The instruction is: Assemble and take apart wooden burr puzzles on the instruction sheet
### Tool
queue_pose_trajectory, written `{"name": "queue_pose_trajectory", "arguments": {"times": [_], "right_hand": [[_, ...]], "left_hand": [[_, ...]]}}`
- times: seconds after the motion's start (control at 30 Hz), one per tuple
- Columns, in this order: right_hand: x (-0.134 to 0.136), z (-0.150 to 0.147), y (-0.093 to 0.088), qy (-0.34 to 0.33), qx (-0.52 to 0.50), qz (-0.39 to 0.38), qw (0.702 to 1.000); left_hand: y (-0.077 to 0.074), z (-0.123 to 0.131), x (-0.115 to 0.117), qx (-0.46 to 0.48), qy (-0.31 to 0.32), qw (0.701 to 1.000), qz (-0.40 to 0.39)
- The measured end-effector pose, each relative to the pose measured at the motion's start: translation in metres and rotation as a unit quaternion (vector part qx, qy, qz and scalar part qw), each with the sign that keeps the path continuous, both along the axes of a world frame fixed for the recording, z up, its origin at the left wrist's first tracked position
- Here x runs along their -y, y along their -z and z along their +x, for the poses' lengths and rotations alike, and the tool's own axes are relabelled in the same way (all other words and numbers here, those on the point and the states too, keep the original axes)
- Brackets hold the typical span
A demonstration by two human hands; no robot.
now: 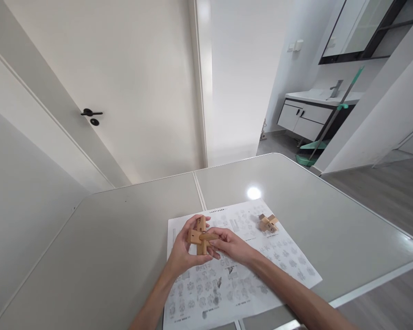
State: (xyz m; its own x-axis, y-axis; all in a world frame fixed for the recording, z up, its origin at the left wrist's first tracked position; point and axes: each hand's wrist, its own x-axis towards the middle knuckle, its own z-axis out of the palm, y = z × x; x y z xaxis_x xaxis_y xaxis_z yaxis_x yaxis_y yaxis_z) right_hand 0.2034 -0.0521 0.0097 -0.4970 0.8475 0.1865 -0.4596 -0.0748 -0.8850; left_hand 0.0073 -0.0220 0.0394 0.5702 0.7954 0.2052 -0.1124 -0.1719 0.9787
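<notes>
Both my hands are on a wooden interlocking puzzle (195,237), held just above a printed sheet. My left hand (183,247) wraps its left side, thumb below and fingers over the top. With thumb and fingers, my right hand (231,244) pinches a wooden stick (209,237) at the puzzle's right side. Whether the stick is fully seated in the puzzle I cannot tell. A second wooden puzzle piece cluster (268,223), cross-shaped, lies on the sheet to the right. Small grey drawings of shapes cover the printed sheet (241,300).
The sheet lies on a grey folding table (124,243) with a pale rim and a centre seam. Beyond it stands a white door (141,91) with a black handle. At the back right are a sink cabinet (304,117) and a green dustpan (306,160).
</notes>
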Motion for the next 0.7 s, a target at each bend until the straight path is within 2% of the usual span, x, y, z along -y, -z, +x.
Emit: {"name": "queue_pose_trajectory", "arguments": {"times": [0.2, 0.33, 0.4, 0.47, 0.53, 0.6, 0.7], "right_hand": [[0.001, 0.001, 0.001, 0.005, -0.031, -0.019, 0.999], [0.0, 0.009, -0.002, 0.021, -0.052, -0.053, 0.997], [-0.002, 0.015, -0.005, 0.069, -0.061, -0.063, 0.994], [-0.006, 0.021, -0.007, 0.15, -0.026, -0.062, 0.986], [-0.009, 0.025, -0.007, 0.241, 0.083, -0.039, 0.966], [-0.011, 0.025, -0.003, 0.309, 0.234, 0.006, 0.922], [-0.009, 0.019, 0.005, 0.334, 0.405, 0.101, 0.845]], "left_hand": [[0.005, -0.001, -0.003, -0.008, -0.022, 0.999, 0.027], [0.002, -0.004, -0.005, -0.027, -0.045, 0.998, 0.038], [0.0, -0.005, -0.005, -0.057, -0.077, 0.995, 0.036], [-0.002, -0.005, -0.005, -0.096, -0.125, 0.987, 0.04], [-0.002, -0.004, -0.004, -0.127, -0.175, 0.975, 0.059], [-0.001, -0.003, -0.002, -0.146, -0.207, 0.964, 0.087], [0.002, 0.0, 0.001, -0.182, -0.215, 0.952, 0.12]]}}
